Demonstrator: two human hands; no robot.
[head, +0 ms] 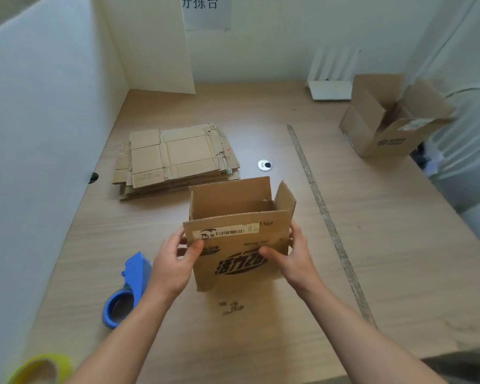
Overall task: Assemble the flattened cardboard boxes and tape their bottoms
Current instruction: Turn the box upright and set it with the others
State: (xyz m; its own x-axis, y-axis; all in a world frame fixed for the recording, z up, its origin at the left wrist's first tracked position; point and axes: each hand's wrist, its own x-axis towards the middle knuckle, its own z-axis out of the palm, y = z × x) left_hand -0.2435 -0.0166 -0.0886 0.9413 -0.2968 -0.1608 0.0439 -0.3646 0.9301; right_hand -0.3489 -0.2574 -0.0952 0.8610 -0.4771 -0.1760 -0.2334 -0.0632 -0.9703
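Observation:
A small brown cardboard box (241, 217), opened into shape with its flaps up, is held above the middle of the wooden table (261, 342). It bears a barcode label and a dark printed logo on the near side. My left hand (175, 264) grips its left edge, thumb on the near face. My right hand (291, 259) grips its right edge the same way. A stack of flattened cardboard boxes (175, 159) lies behind it to the left. A blue tape dispenser (128, 292) lies on the table left of my left wrist.
A roll of yellow tape (39, 370) sits at the near left corner. An assembled open box (391, 117) stands at the far right beside another person's pale sleeve (468, 139). White partition walls (53, 134) close off the left and back. A round metal grommet (264, 165) sits mid-table.

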